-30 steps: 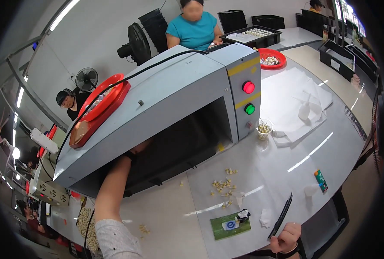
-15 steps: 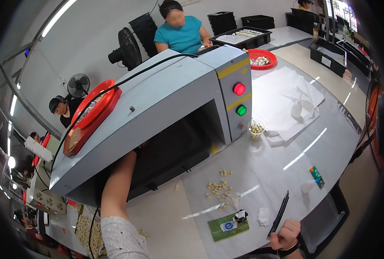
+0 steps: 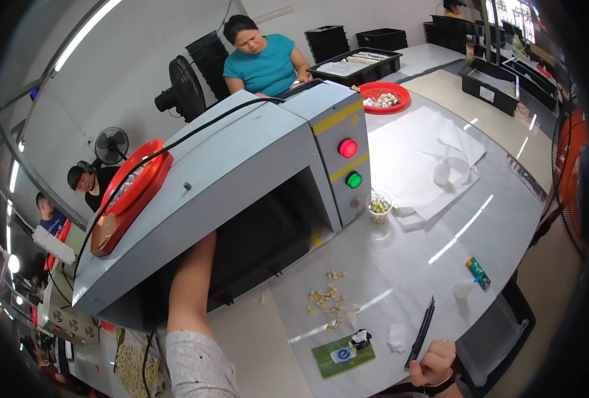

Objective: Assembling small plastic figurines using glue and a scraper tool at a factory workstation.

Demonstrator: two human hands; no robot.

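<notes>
My left forearm point(image 3: 191, 285) in a grey sleeve reaches into the dark opening of a grey metal box-shaped machine point(image 3: 241, 149). Its front panel hides my left hand. At the lower right, my right hand point(image 3: 435, 363) rests by the table edge with its fingers curled closed. Whether anything is inside them is hidden. Just left of it lies a pair of black tweezers point(image 3: 421, 331). Nearby are a crumpled white tissue point(image 3: 396, 338) and a green pad point(image 3: 343, 355) bearing a small black-and-white item. Several small yellowish pieces point(image 3: 324, 298) lie scattered beyond the pad.
Red point(image 3: 349, 148) and green point(image 3: 354, 180) lights glow on the machine. A cup of pieces point(image 3: 378, 207), white paper sheets point(image 3: 407, 149) and a small white bottle point(image 3: 463, 288) stand to the right. Red trays point(image 3: 135, 178) sit on the machine. A person in teal point(image 3: 261, 64) sits behind it.
The view has shifted slightly, so the machine and table sit a little lower and further left. My left forearm stays in the opening, my right hand beside the tweezers.
</notes>
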